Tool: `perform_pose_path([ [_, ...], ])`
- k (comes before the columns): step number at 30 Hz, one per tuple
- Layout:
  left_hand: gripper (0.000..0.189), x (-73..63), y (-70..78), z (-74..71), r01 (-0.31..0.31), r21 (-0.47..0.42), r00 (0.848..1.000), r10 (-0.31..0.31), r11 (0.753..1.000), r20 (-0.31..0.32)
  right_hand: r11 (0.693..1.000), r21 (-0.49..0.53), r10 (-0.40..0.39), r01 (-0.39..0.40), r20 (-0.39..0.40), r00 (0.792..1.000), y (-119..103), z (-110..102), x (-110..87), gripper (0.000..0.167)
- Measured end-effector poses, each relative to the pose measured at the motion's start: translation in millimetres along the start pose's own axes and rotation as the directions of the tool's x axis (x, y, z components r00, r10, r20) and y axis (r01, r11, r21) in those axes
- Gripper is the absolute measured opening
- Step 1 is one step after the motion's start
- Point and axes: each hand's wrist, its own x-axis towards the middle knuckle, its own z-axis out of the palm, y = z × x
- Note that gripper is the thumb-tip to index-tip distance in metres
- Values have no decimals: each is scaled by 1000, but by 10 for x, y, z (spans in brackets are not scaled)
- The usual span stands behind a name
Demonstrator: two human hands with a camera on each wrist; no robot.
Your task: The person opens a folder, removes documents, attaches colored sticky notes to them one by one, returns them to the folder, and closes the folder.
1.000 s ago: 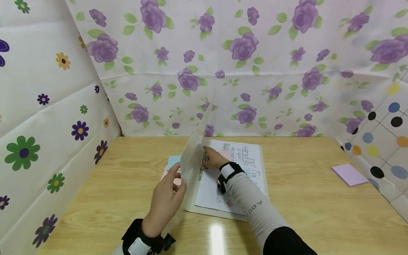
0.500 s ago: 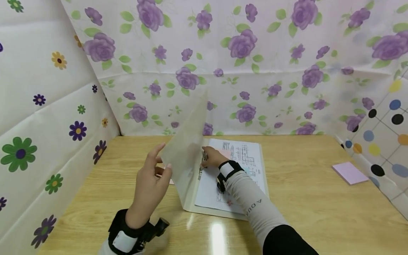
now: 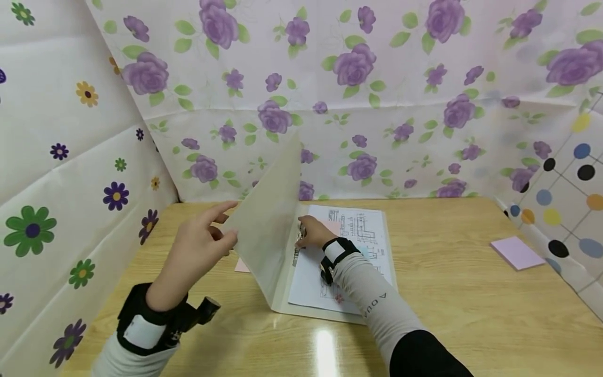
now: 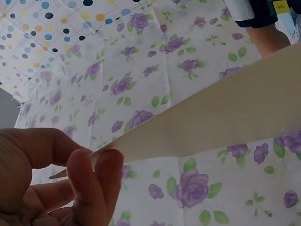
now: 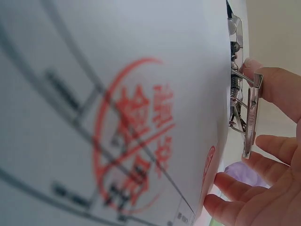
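Note:
A cream clip folder lies on the table with its cover raised on the left. My left hand pinches the cover's outer edge; the left wrist view shows that edge passing between thumb and fingers. Printed drawing sheets lie inside the folder, under my right forearm. My right hand is at the folder's spine, holding the lever of a metal spring clip with bent fingers. In the right wrist view, a sheet with a red stamp lies beside the clip.
A purple pad of paper lies at the table's right. A pink paper corner shows from under the raised cover. Pink and blue pieces show among the sheets. A flowered cloth hangs behind the table.
My left hand has moved left, swinging the folder cover further open and hiding most of the coloured paper beneath it. My right hand stays at the clip.

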Motion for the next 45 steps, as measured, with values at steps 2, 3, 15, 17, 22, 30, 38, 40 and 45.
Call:
perform_pose_path([
  [2,57,82,19,-71,45,18,994,-47,999,96,1000,-6,8,-8,-3,1000,-16,-11,-18,79],
  [3,59,119,24,-101,61,16,989,-63,998,137,1000,-7,12,-12,-4,1000,-26,-17,-27,79],
  [15,65,268,45,-297,161,-94,928,-118,983,352,1000,-3,-6,6,-10,1000,-112,-50,-89,79],
  [17,65,261,49,-296,167,-111,926,-117,980,360,1000,-2,-16,16,-21,1000,-103,-44,-82,78],
  [22,66,252,49,-276,168,-154,925,-102,974,365,998,-4,-64,64,-56,996,-76,-32,-88,58],
  [30,67,270,45,-246,179,-221,923,-86,959,374,983,-26,-182,180,-124,976,-99,-113,-139,42],
  [38,66,275,-11,-220,160,-331,931,-30,930,365,966,-37,-257,254,-138,956,-188,-179,-210,39],
  [40,65,275,-26,-220,163,-341,931,-30,926,364,962,-49,-274,270,-120,954,-219,-170,-241,39],
  [45,64,276,-35,-220,177,-340,930,-44,924,364,927,-147,-359,344,-91,929,-290,-128,-346,34],
])
